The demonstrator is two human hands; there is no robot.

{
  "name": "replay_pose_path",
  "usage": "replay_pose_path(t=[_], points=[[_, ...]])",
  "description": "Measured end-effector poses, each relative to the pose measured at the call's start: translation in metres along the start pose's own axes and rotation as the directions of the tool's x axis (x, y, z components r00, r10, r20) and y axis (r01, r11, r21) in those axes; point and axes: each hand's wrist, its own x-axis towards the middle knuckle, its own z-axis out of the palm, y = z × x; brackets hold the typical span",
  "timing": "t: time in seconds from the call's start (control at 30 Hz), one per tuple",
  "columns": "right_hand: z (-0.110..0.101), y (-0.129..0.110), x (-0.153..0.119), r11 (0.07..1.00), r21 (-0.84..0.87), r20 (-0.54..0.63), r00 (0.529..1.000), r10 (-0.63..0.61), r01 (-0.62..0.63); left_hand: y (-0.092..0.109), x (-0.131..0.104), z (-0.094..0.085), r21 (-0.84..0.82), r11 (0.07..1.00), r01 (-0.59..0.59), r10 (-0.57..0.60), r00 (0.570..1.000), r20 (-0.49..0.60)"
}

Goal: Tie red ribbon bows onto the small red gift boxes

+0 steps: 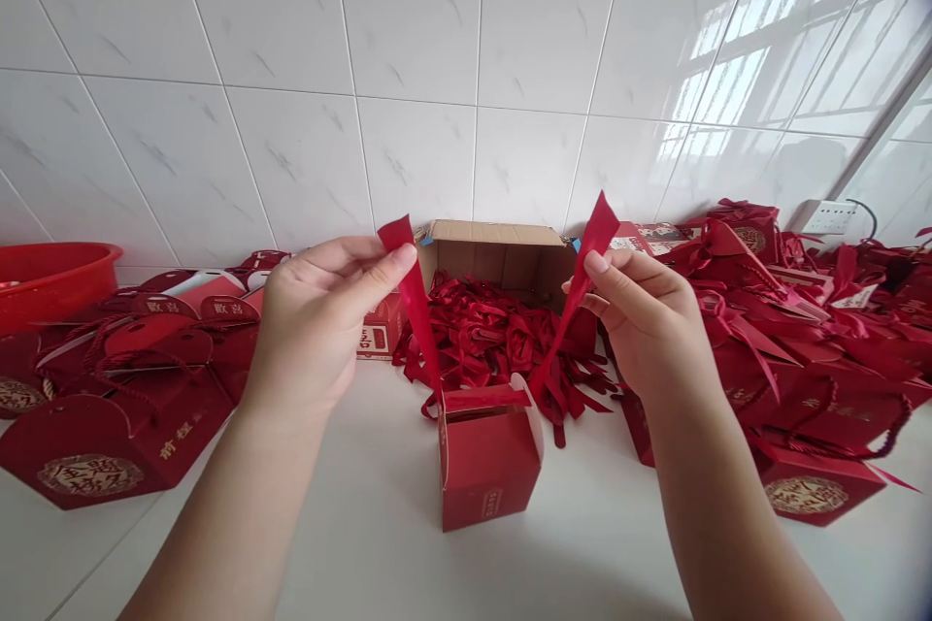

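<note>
Bare forearms point(225, 505) lead to left hand point(315, 315) and right hand point(649, 310), held well apart, each pinching a red ribbon end point(418, 306), seemingly to keep both lengths spread above an upright red gift box point(484, 475) on white countertop point(349, 524), with heaped ribbons point(495, 335), apparently for easy reach, spilling from a forward-facing cardboard carton point(502, 232).

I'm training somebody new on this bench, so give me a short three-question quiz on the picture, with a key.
1. What do the left hand and right hand each pinch?
2. True or false: loose ribbons spill from the cardboard box onto the table.
3. Fill the gap: at the far left, a red ____ shows behind gift boxes.

Key: 1. A ribbon end. 2. True. 3. Basin.
</note>
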Motion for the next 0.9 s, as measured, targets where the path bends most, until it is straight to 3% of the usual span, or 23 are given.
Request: replay_pose_path(t=[0.43,0.63,0.9], points=[[0.0006,-0.0016,0.0,0.999,-0.042,0.037,0.999,-0.032,0.033,-0.0041,-0.0011,0.0019,0.009,1.0,0.004,-0.004,1.0,-0.007],[-0.0017,-0.0052,-0.0018,0.992,-0.101,0.016,0.997,-0.076,0.077,-0.0012,-0.0025,0.0024,-0.029,0.998,-0.064,0.063,0.998,-0.023],[-0.0014,-0.0075,-0.0026,0.994,-0.044,0.034,0.995,-0.098,0.099,0.0025,-0.0027,0.0017,-0.048,0.997,-0.062,0.062,0.998,-0.002]])
